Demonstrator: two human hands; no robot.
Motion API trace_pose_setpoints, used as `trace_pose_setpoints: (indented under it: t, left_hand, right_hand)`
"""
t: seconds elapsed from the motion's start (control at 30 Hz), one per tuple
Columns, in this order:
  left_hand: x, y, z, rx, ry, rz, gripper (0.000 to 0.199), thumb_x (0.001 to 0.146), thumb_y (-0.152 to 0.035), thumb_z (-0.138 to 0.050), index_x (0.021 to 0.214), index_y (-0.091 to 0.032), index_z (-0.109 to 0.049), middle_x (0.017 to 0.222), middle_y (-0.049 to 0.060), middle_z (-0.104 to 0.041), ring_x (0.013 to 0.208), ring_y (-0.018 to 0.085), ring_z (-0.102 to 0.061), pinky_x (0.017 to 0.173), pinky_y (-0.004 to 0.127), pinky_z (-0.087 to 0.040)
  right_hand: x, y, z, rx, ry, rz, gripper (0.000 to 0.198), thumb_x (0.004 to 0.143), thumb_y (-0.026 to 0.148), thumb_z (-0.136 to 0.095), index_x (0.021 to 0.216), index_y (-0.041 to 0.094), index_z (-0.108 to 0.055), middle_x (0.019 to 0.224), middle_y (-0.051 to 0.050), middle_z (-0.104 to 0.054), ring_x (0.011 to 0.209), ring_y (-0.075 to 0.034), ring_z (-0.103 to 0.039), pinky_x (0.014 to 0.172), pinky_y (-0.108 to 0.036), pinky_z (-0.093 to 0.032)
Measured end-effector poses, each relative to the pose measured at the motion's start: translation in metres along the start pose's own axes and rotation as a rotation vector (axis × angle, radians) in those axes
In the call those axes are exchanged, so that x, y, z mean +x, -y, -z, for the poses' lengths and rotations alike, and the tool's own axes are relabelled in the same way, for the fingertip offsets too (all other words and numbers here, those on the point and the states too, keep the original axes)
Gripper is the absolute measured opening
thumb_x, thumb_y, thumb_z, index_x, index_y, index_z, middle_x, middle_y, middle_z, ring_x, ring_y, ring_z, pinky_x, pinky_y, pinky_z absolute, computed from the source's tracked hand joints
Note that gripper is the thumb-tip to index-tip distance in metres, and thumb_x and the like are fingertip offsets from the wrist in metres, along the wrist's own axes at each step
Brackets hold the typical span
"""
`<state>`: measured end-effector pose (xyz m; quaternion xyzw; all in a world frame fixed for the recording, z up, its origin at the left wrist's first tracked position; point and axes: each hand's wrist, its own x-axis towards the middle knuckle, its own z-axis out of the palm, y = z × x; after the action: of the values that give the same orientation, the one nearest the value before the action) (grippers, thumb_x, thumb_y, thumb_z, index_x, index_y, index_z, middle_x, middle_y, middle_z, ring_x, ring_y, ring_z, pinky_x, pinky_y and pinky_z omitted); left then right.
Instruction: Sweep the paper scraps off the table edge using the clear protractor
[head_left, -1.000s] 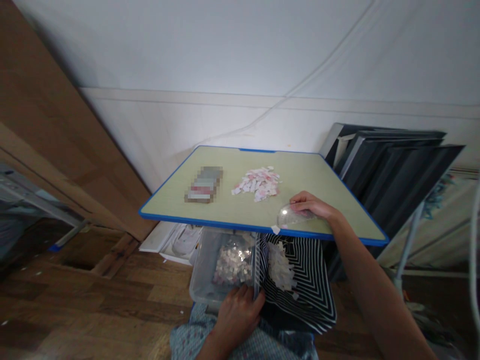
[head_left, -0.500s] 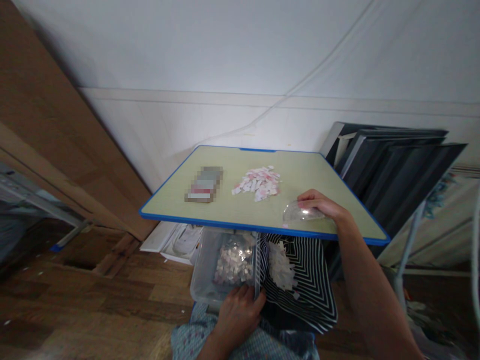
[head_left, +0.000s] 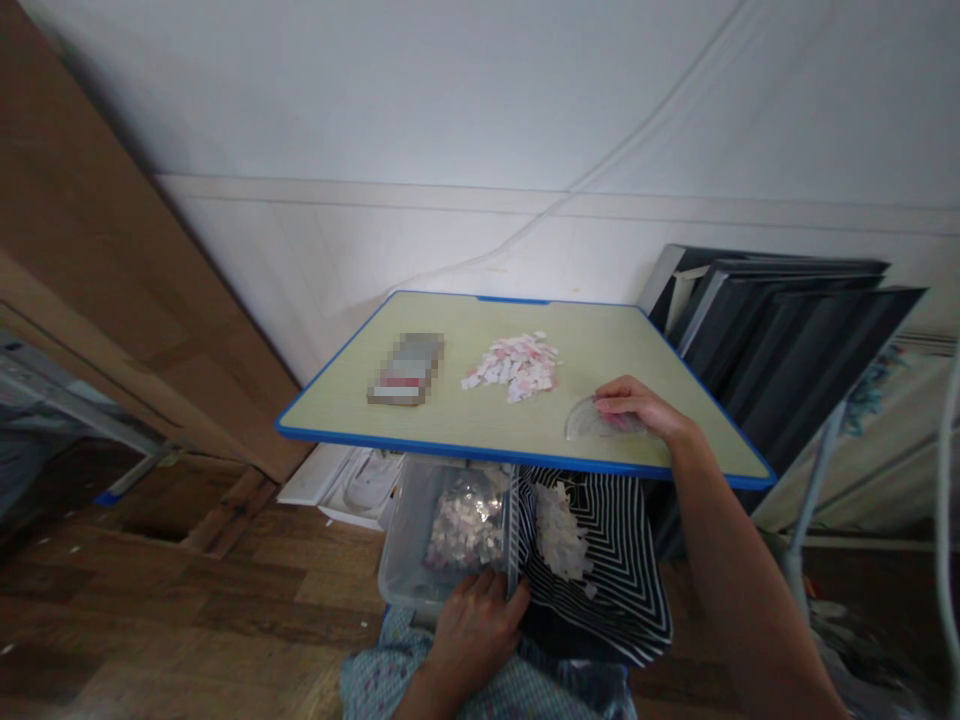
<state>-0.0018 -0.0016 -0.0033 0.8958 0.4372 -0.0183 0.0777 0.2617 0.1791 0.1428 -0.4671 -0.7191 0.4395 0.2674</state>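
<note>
In my right hand is a clear half-round protractor, pinched along its straight side and held low over the front right of the table. A heap of small white and pink paper pieces lies left of it, apart from the hand. My left hand grips the near right corner of a translucent plastic tub, thumb on one side of the wall and fingers on the other. Inside the tub sits a mass of small pale pieces, partly under shiny film.
The blue-edged table stands against the wall. A blurred-out flat object lies on its left. Below, a black-and-white striped cloth carries more white pieces. Dark folders lean at right; a brown cardboard panel rises at left.
The protractor has tilted a little and its bright glare is gone. A small pink piece by its lower edge no longer shows. My left hand stays on the tub.
</note>
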Motion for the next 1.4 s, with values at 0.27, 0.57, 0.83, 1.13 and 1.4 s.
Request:
trace_pose_setpoints:
  t: [0.27, 0.57, 0.83, 1.13, 1.4]
  left_hand:
    - [-0.001, 0.000, -0.004, 0.017, -0.035, -0.007, 0.040, 0.082, -0.024, -0.057, 0.121, -0.021, -0.050, 0.097, 0.010, -0.065, 0.089, 0.025, -0.061, 0.073, 0.038, -0.053]
    - [0.000, 0.001, 0.000, 0.024, -0.044, -0.006, 0.038, 0.081, -0.023, -0.057, 0.118, -0.020, -0.052, 0.095, 0.009, -0.065, 0.088, 0.024, -0.061, 0.073, 0.037, -0.053]
    - [0.001, 0.000, -0.003, 0.027, -0.052, 0.001, 0.038, 0.082, -0.021, -0.055, 0.119, -0.021, -0.051, 0.093, 0.008, -0.065, 0.087, 0.023, -0.061, 0.072, 0.036, -0.052]
    - [0.000, 0.000, -0.003, -0.013, -0.022, 0.002, 0.038, 0.083, -0.022, -0.053, 0.121, -0.020, -0.050, 0.098, 0.010, -0.064, 0.091, 0.024, -0.060, 0.075, 0.038, -0.051]
    - [0.000, 0.000, -0.005, 0.008, -0.058, -0.012, 0.039, 0.081, -0.021, -0.055, 0.120, -0.020, -0.050, 0.094, 0.009, -0.064, 0.088, 0.025, -0.060, 0.073, 0.037, -0.051]
  right_hand:
    - [0.017, -0.011, -0.012, -0.055, -0.280, 0.026, 0.038, 0.080, 0.054, -0.044, 0.064, 0.020, -0.045, 0.054, -0.002, -0.056, 0.045, -0.011, -0.048, 0.045, -0.024, -0.037]
    - [0.019, -0.014, -0.015, -0.164, -0.387, -0.002, 0.024, 0.081, 0.039, -0.047, 0.067, 0.020, -0.042, 0.045, 0.004, -0.048, 0.035, -0.008, -0.040, 0.037, -0.021, -0.031]
    - [0.018, -0.013, -0.014, -0.203, -0.431, -0.001, 0.028, 0.081, 0.045, -0.046, 0.070, 0.020, -0.044, 0.048, 0.003, -0.048, 0.037, -0.009, -0.041, 0.038, -0.022, -0.032]
    - [0.017, -0.013, -0.014, -0.202, -0.366, 0.020, 0.030, 0.081, 0.046, -0.045, 0.067, 0.020, -0.043, 0.048, 0.003, -0.049, 0.038, -0.009, -0.042, 0.040, -0.022, -0.034]
    - [0.016, -0.010, -0.016, -0.195, -0.357, 0.008, 0.030, 0.080, 0.046, -0.046, 0.067, 0.020, -0.043, 0.046, 0.003, -0.048, 0.037, -0.009, -0.042, 0.039, -0.022, -0.034]
